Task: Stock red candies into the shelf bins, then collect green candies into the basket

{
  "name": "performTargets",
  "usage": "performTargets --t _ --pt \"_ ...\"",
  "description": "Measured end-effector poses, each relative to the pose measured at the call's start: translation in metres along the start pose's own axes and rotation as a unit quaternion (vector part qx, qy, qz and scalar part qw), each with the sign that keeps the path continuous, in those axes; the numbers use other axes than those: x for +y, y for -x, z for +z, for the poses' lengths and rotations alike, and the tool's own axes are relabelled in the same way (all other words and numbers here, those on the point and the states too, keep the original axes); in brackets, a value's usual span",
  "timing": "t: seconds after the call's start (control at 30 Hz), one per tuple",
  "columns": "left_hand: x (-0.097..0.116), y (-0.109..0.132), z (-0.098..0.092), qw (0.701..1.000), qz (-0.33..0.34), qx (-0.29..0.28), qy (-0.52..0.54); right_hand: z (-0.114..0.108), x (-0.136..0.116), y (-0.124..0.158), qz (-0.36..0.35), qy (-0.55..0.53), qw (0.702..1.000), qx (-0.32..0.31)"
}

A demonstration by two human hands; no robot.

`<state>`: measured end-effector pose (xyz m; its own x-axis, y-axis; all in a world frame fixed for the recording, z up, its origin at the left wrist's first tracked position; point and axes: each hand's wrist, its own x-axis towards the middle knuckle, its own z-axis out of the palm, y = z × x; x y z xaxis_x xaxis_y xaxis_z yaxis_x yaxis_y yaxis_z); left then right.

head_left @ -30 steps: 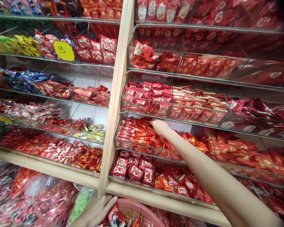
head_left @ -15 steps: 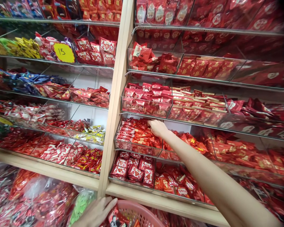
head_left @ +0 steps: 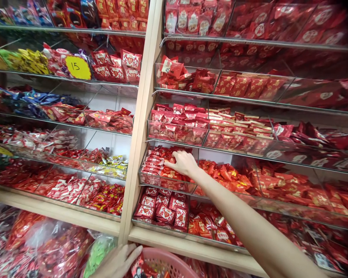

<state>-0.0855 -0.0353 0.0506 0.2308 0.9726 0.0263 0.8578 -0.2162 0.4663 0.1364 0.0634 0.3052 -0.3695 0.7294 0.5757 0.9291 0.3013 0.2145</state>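
Red packets (head_left: 174, 174) now under our fingers mid-bin

Our right hand (head_left: 184, 162) has shifted from the clear bin's (head_left: 168, 182) back edge toward its front, bringing different packets within reach. Thumb and forefinger look parted; we cannot tell if they pinch anything. Glossy, gold-printed packets lie heaped. Our left hand (head_left: 117, 260) meets the basket's (head_left: 162, 253) rim, grip hidden.

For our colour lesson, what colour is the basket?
The basket is pink, seen best in the head view.

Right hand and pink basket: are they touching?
Apart: the head view shows the wooden ledge plainly between the right hand and the pink basket.
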Motion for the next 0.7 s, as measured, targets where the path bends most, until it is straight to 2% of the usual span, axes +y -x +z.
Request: performTargets --t 0.17,0.33,0.47,0.53,0.7 --pt "-0.002 0.000 0.002 1.000 0.001 0.002 -0.006 0.004 0.001 0.004 -0.002 -0.003 1.000 0.003" --pt "0.001 0.002 0.001 1.000 0.007 0.006 -0.016 0.008 0.000 0.002 0.029 -0.042 0.999 0.001" --pt "0.001 0.002 0.001 1.000 0.007 0.007 -0.023 0.007 0.002 0.002 0.060 -0.074 0.995 0.042" --pt "-0.001 0.001 0.002 1.000 0.006 0.007 -0.027 0.007 0.006 0.002 0.084 -0.060 0.993 0.054" --pt "-0.004 0.000 0.004 1.000 0.009 0.008 -0.024 0.010 0.012 0.001 0.103 0.056 0.992 0.045"
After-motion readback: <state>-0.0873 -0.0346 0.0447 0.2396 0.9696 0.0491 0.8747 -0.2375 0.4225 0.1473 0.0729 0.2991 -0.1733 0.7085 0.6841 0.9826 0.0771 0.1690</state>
